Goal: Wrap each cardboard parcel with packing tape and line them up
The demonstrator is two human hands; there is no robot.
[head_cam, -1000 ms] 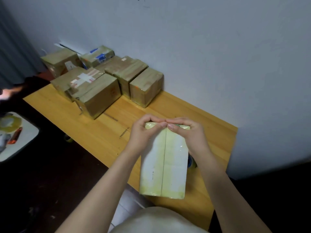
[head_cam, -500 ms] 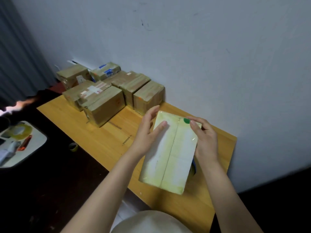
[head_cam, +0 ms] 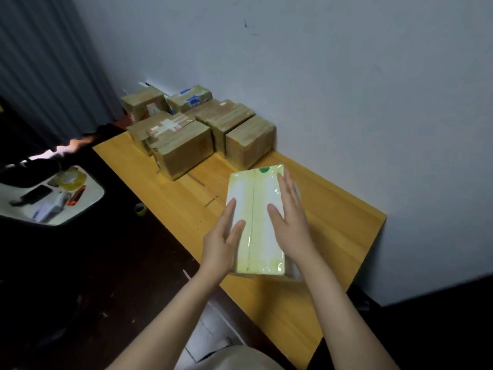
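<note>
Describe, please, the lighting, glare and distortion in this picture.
Head view: dim, soft light, the floor nearly black; one blown-out patch at the left edge; a faint sheen on the wrap of the pale parcel; the wide lens slants the curtain.

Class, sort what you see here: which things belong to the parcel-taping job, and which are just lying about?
Job: pale green parcel under left hand and right hand; taped brown parcels by the wall; tape roll on the side table.
Lying about: dark phone; grey curtain.

Wooden table (head_cam: 333, 222) with taped cardboard parcels (head_cam: 186, 153) clustered by the wall, pale plastic-wrapped pack (head_cam: 256, 198) nearer
</note>
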